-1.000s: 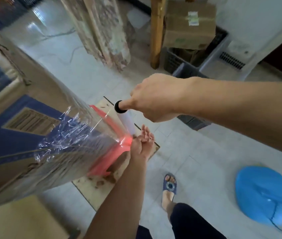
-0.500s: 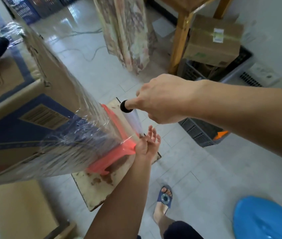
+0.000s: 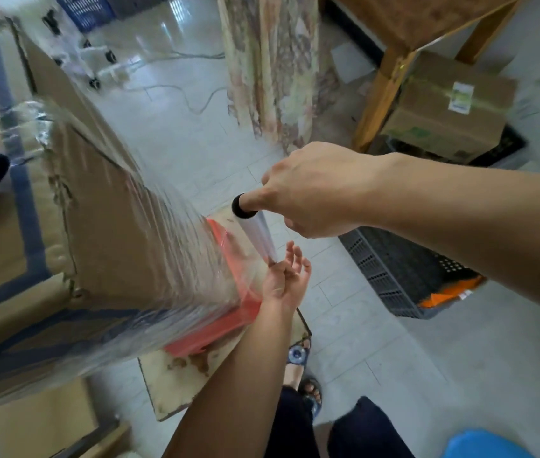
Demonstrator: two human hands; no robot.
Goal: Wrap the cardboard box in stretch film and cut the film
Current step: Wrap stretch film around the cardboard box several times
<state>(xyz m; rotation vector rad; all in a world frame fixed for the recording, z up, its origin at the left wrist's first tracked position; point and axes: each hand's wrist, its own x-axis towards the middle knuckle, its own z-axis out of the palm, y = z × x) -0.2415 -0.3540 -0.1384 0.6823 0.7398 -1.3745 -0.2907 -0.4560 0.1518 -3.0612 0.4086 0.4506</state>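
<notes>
Cardboard box on red stool: stretch film sheathes its faces. Film roll beside corner. Left hand spread, steadying roll's base; right hand clenched on top handle. Judged mid-wrap; next, carry roll round, taut.

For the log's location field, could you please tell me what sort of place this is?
Probably a room in a home used for storage: tiled floor, floral curtain, and a taped cardboard box atop a black plastic crate.
</notes>
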